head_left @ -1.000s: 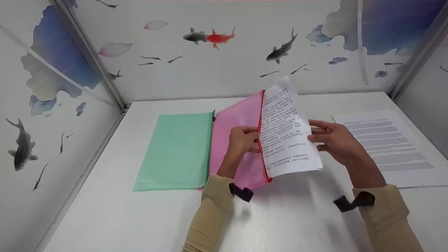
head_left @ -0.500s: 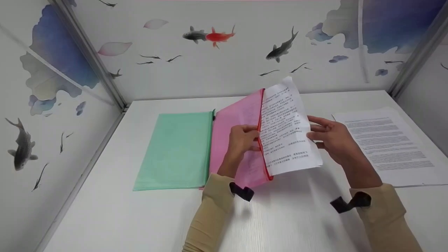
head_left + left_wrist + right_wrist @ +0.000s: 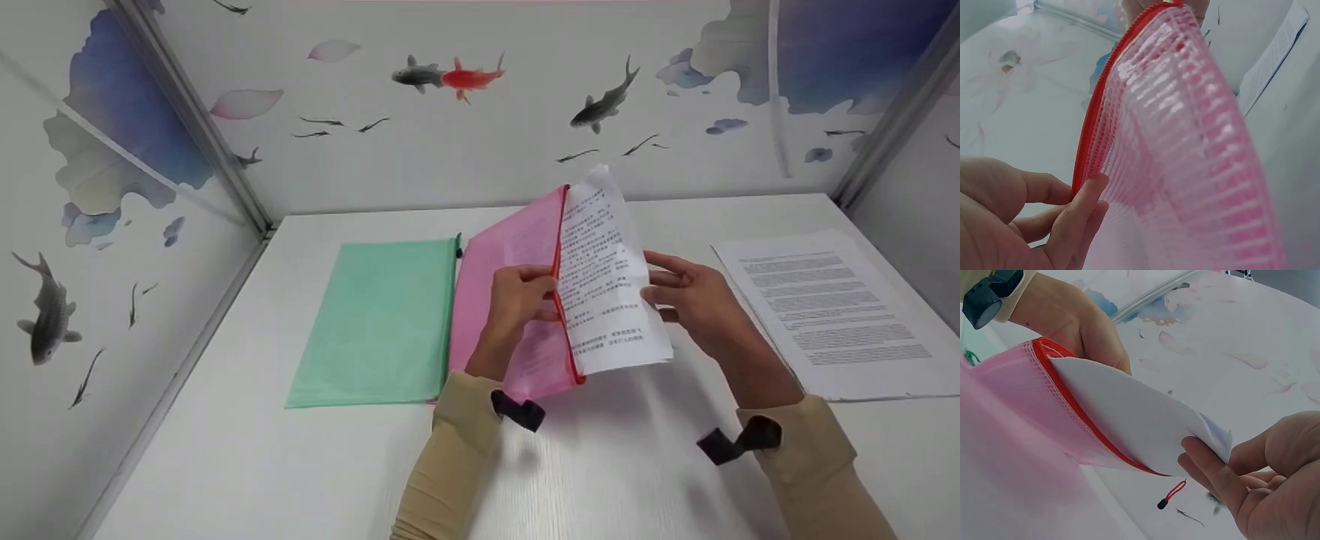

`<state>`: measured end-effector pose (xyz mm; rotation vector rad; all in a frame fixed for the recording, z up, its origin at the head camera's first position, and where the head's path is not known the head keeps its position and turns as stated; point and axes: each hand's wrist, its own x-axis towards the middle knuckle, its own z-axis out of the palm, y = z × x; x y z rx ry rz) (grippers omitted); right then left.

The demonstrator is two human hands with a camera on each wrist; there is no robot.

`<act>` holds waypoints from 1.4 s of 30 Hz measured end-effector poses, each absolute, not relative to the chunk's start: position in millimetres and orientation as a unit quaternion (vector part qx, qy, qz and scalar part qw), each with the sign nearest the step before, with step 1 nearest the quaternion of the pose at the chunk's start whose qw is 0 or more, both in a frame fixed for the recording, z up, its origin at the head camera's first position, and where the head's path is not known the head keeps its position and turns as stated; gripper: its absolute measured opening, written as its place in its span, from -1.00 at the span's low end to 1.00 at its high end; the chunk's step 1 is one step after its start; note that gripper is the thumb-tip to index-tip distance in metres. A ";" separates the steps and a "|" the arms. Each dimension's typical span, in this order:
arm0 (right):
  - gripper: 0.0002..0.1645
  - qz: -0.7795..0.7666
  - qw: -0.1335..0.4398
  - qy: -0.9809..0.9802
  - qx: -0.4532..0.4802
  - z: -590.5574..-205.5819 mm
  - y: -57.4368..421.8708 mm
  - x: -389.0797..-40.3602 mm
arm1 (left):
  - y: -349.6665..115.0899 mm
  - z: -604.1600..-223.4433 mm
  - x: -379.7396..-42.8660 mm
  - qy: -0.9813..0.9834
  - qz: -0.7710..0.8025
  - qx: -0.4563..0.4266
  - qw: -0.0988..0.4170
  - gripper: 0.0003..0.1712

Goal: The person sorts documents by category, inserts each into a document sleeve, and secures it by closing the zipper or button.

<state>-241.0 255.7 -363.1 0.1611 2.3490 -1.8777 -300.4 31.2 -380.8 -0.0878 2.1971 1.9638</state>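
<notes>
My left hand [image 3: 517, 304] pinches the red zipper edge of a pink mesh zipper pouch [image 3: 502, 247], raised at an angle over the table. In the left wrist view the thumb and fingers grip the red zipper [image 3: 1092, 118] from both sides. A stack of printed paper [image 3: 604, 292] stands partly inside the pouch, its right part sticking out of the mouth. The right hand [image 3: 694, 296] pinches the outer edge of this paper. Seen from the right wrist, the paper's blank back [image 3: 1129, 405] bends between fingers and thumb, and a red zipper pull [image 3: 1174, 493] dangles below.
A green zipper pouch [image 3: 375, 322] lies flat to the left, beside the pink one. Another stack of printed paper [image 3: 832, 307] lies on the right of the white table [image 3: 585, 465]. White walls with painted fish rise at the back and sides.
The right hand has moved left with the paper, so more of the stack is inside the pink pouch. The left hand keeps its place on the zipper edge.
</notes>
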 end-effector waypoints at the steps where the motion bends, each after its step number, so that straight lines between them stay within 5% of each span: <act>1: -0.23 -0.623 0.065 0.778 0.054 -363.5 254.1 -240.9 | 31.4 -380.6 -300.1 0.742 0.663 -0.030 0.096 -0.73; 42: -0.17 -0.609 0.151 0.778 0.017 -372.6 207.0 -264.3 | 32.2 -379.0 -299.1 0.736 0.669 -0.016 0.100 -0.74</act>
